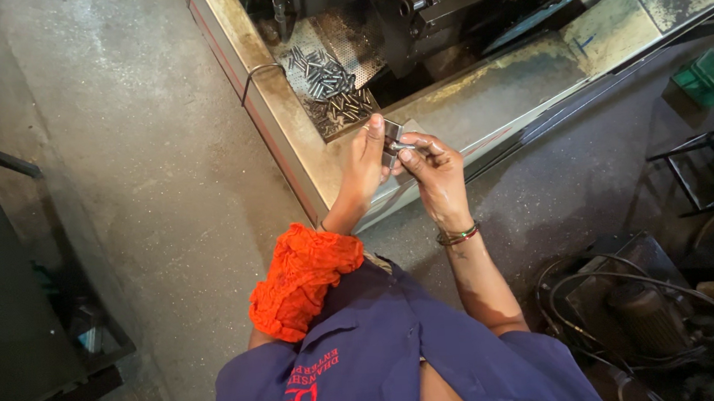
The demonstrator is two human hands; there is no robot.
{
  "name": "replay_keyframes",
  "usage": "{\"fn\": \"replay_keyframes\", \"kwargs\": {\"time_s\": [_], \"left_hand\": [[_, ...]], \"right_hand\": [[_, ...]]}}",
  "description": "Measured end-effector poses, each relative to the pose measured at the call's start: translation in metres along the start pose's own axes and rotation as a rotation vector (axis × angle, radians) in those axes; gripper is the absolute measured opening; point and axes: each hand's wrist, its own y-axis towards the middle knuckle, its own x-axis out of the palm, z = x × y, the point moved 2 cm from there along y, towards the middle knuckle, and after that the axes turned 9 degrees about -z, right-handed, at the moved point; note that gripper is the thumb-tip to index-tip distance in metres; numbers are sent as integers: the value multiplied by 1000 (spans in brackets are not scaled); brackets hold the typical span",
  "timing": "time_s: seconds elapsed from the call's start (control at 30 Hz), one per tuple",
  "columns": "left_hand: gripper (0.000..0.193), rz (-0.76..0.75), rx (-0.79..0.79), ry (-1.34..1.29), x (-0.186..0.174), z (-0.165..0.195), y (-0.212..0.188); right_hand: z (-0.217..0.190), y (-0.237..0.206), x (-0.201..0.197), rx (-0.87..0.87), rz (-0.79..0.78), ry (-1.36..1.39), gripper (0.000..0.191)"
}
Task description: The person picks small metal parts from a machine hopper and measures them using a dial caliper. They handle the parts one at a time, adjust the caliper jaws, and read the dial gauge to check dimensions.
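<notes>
My left hand (365,165) holds a small flat metal gauge block (392,132) between thumb and fingers, over the rim of a machine tray (305,158). My right hand (433,171) pinches a small shiny metal pin (404,146) against that block. Both hands meet just in front of the tray's edge. An orange cloth (300,278) is wrapped around my left forearm, and bangles (457,236) circle my right wrist.
Several small metal pins (329,82) lie heaped on a perforated plate inside the tray, below a dark machine body (419,7). A motor with cables (636,307) sits at the right, a green box (705,78) beyond it, and a dark metal stand (16,296) at the left on the concrete floor.
</notes>
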Motion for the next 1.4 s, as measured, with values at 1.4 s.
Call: {"fn": "replay_keyframes", "kwargs": {"time_s": [1.4], "left_hand": [[49,36,108,90,28,-6,-14]], "right_hand": [[-17,-25,-9,-84,99,-211,19]]}}
